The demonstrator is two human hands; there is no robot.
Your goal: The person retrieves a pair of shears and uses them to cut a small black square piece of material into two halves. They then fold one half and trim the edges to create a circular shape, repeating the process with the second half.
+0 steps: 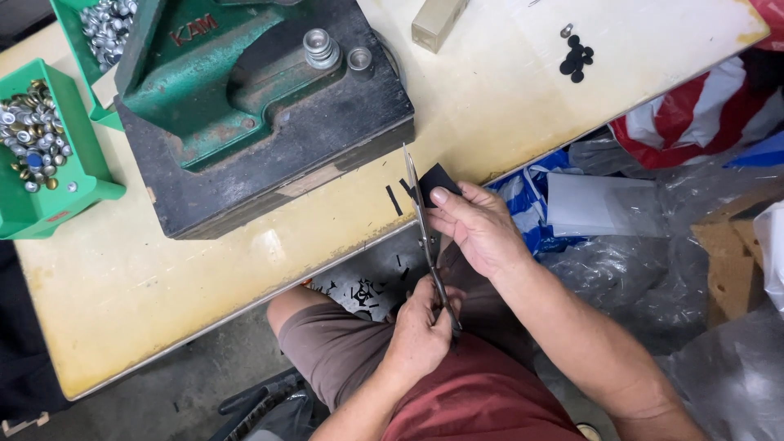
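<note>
Head view: looking down over a cream worktable (204,269) w/ the person's lap below its front edge.
Left hand (420,331): closing around the scissors' (425,224) handles, fingers wrapped tight; sitting below the table edge, over the thigh.
Right hand (478,224): pinching a small black piece of fabric (437,180) between thumb and fingers, right at the table's front edge.
Scissors: blades pointing up and away, tip reaching onto the tabletop; blades lying just beside the black piece, touching its left side. Can't tell how far the blades are parted.
Scraps: thin black strip (394,200) lying on the table just left of the blades; more black bits on the floor betw. the knees.
Press: green hand press (237,82) on a dark base, near the blade tip but apart.
Bins: green trays (49,163) of metal buttons sitting at the far left edge.
Open room: bare tabletop running left of the scissors along the front edge; right of the table, plastic bags (621,212) crowding close.
</note>
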